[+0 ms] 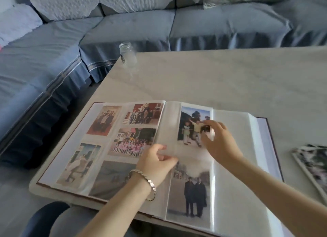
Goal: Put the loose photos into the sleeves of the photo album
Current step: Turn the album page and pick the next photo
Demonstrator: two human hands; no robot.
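Two hands shared it: my left hand (155,163) pinched the clear plastic sleeve (189,152) to steady it on the open, white-paged photo album (233,148), while my right hand (221,141) pinched the colour photo of children (191,125) by its edge, apparently seating it inside.

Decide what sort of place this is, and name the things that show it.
Probably a home living room: a blue-covered corner sofa beside a pale table, where a photo album of family pictures lies open.
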